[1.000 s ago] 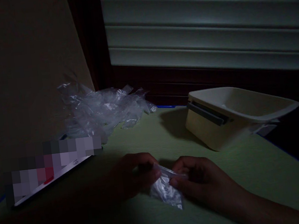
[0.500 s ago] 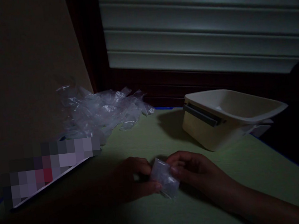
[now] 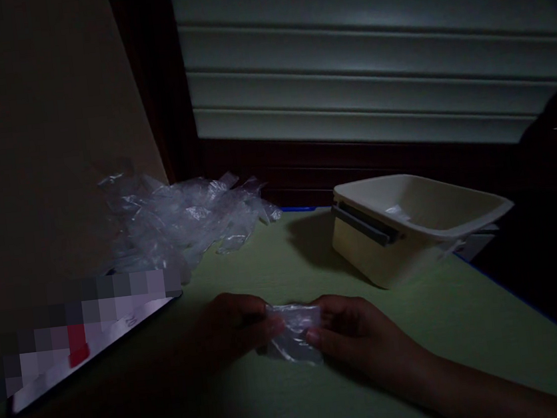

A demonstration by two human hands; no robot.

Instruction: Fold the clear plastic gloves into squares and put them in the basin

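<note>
A small clear plastic bag [image 3: 296,341], flat and shiny, is stretched between my two hands above the table. My left hand [image 3: 241,324] pinches its left edge between thumb and fingers. On its right edge, the thumb and fingers of my right hand [image 3: 347,328] are closed. Beyond the hands, a loose heap of crumpled clear plastic bags [image 3: 184,220] lies at the back left. To the right stands a cream plastic bin [image 3: 380,264] with a grey handle; a bit of clear plastic shows inside it.
At the left lies a tablet-like screen [image 3: 130,320], partly blurred out. The green table [image 3: 280,403] has a blue edge, and its right side drops off into darkness. Behind it are a wall and a window with a closed shutter [image 3: 342,61]. The light is dim.
The bag has turned from tilted to nearly level and is spread wider between my hands. My left fingers now overlap its left edge. The whole view has shifted slightly.
</note>
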